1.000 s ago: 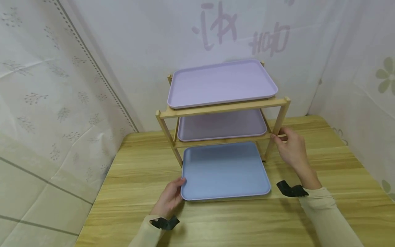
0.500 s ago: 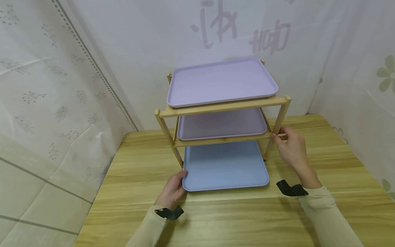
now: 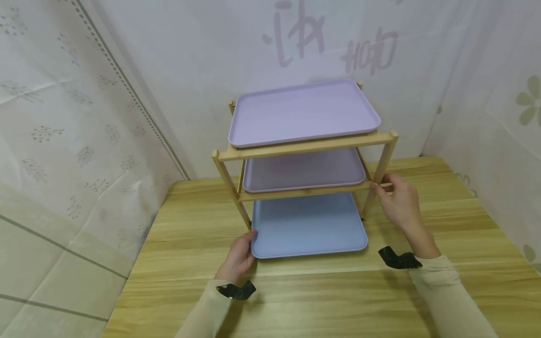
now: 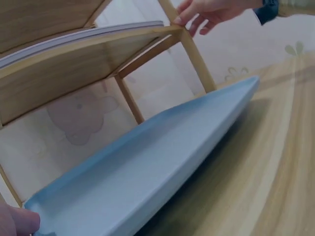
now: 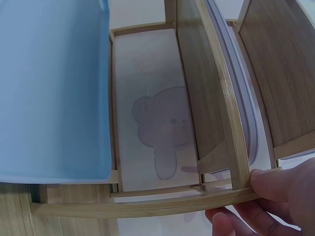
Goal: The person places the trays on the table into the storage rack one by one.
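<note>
A blue rectangular tray (image 3: 310, 230) lies at the lowest level of a three-tier wooden rack (image 3: 304, 146), its back part under the middle shelf and its front part jutting out. My left hand (image 3: 238, 256) grips the tray's left edge near the front corner, thumb over the rim. In the left wrist view the tray's front edge stands above the table with a shadow beneath. My right hand (image 3: 397, 199) pinches the rack's right front post at the middle shelf, thumb in front. A lilac tray (image 3: 304, 112) rests on the top shelf, and another lilac tray (image 3: 304, 171) on the middle one.
The rack stands on a wood-grain table (image 3: 296, 300). A white curtain (image 3: 190, 56) with pale lettering hangs behind it, and patterned cloth (image 3: 76, 155) hangs at the left side. Black straps (image 3: 399, 258) circle both wrists.
The left hand has moved the blue tray back, away from me, so more of it lies under the middle shelf. The right hand keeps its hold on the rack post.
</note>
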